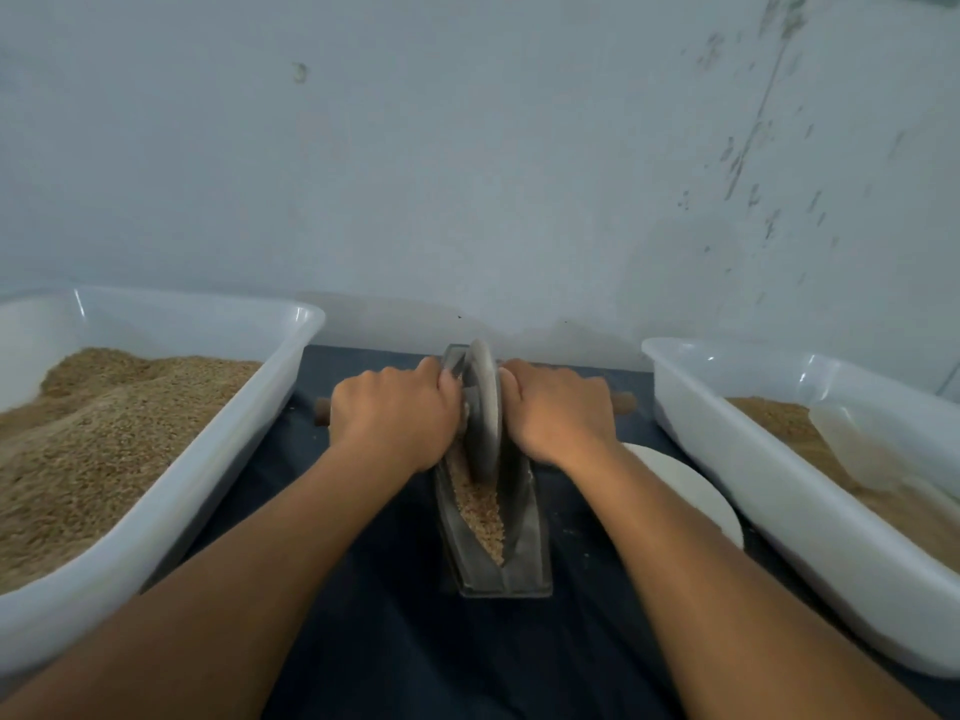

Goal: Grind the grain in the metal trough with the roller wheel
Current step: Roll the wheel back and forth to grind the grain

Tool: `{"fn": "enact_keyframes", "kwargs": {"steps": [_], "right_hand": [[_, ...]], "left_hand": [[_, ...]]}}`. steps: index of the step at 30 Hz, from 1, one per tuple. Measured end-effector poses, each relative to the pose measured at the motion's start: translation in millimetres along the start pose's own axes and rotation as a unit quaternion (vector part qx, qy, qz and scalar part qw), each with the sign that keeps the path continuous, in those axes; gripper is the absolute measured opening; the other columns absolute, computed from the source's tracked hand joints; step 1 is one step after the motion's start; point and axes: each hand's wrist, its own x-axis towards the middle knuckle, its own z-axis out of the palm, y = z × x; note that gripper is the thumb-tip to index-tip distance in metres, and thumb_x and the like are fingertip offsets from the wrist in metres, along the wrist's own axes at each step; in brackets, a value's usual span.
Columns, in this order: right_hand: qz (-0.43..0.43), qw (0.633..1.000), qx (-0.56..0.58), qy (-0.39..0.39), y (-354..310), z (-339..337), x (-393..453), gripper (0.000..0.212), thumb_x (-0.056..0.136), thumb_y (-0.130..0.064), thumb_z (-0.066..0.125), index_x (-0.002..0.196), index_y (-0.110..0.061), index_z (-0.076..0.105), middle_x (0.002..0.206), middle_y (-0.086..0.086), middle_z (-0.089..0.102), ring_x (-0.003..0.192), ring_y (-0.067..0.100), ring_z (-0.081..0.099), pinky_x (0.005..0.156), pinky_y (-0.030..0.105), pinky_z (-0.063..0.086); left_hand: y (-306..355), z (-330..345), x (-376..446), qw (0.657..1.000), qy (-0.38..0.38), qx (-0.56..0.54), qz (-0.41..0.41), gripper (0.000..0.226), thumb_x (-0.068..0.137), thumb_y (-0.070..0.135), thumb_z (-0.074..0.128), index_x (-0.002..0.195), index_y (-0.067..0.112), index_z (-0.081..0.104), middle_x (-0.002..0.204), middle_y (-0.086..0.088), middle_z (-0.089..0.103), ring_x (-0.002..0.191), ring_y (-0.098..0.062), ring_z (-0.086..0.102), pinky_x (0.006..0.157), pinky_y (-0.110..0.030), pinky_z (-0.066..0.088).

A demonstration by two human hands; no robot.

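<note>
**Two hands on the wheel as grain goes under**

From the head view, the left hand [395, 415] and right hand [558, 413] each curl tight around the wooden handle [623, 402] on either side of the roller wheel [484, 407] — a matched grip that likely keeps it upright. The wheel stands in the far half of the metal trough [524, 558], with grain [480, 511] lying in the near half, seemingly still coarse. Left of the trough sits a full tub [291, 350]; right of it, another tub [691, 407] holding a scoop [852, 439] — supply and output, probably.
</note>
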Motion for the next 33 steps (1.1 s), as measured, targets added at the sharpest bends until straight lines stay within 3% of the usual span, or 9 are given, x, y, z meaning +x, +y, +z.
{"fn": "enact_keyframes", "kwargs": {"steps": [6,14,20,25,30,33], "right_hand": [[0.01,0.999,0.029,-0.03,-1,-12,-32,0.055,0.103,-0.05,0.008,0.109,-0.031,0.06,0.097,-0.001,0.068,0.092,0.028,0.062,0.078,0.045,0.033],[-0.003,1.0,0.023,0.013,-13,-33,-66,0.052,0.105,-0.049,0.013,0.101,-0.029,0.061,0.096,-0.004,0.066,0.091,0.023,0.059,0.091,0.046,0.038],[-0.002,0.998,0.053,0.023,-8,-39,-82,0.05,0.104,-0.052,0.014,0.1,-0.032,0.06,0.094,-0.009,0.065,0.091,0.018,0.058,0.092,0.045,0.038],[0.001,0.997,0.075,0.02,-7,-38,-81,0.048,0.105,-0.051,0.015,0.099,-0.032,0.06,0.094,-0.01,0.064,0.091,0.016,0.057,0.093,0.044,0.036],[0.006,0.996,0.086,-0.001,-7,-31,-68,0.05,0.106,-0.049,0.015,0.105,-0.03,0.061,0.101,-0.008,0.066,0.096,0.02,0.058,0.095,0.047,0.037],[0.01,0.995,0.096,-0.011,-4,-24,-57,0.052,0.106,-0.049,0.013,0.108,-0.029,0.061,0.102,-0.005,0.066,0.096,0.022,0.058,0.094,0.047,0.038]], "left_hand": [[7,-16,-21,0.998,0.02,0.037,0.053,0.043,0.1,0.046,0.007,0.092,0.028,0.045,0.065,0.003,0.053,0.053,-0.016,0.048,0.053,-0.033,0.03],[1,-27,-50,0.995,0.064,0.055,0.06,0.04,0.1,0.048,0.004,0.094,0.034,0.042,0.058,0.006,0.045,0.048,-0.013,0.037,0.047,-0.031,0.022],[4,-32,-57,0.988,0.088,0.09,0.093,0.043,0.098,0.048,0.001,0.091,0.034,0.041,0.06,0.007,0.051,0.051,-0.01,0.046,0.047,-0.03,0.026],[3,-30,-57,0.983,0.111,0.093,0.115,0.053,0.091,0.045,-0.012,0.09,0.035,0.04,0.056,0.007,0.05,0.047,-0.007,0.042,0.046,-0.029,0.022],[0,-15,-43,0.983,0.121,0.085,0.113,0.051,0.096,0.046,-0.005,0.113,0.038,0.043,0.06,0.008,0.055,0.05,-0.01,0.046,0.048,-0.032,0.02],[0,-7,-30,0.987,0.102,0.064,0.111,0.047,0.096,0.045,-0.003,0.113,0.035,0.04,0.06,0.007,0.055,0.051,-0.01,0.048,0.05,-0.032,0.025]]}}
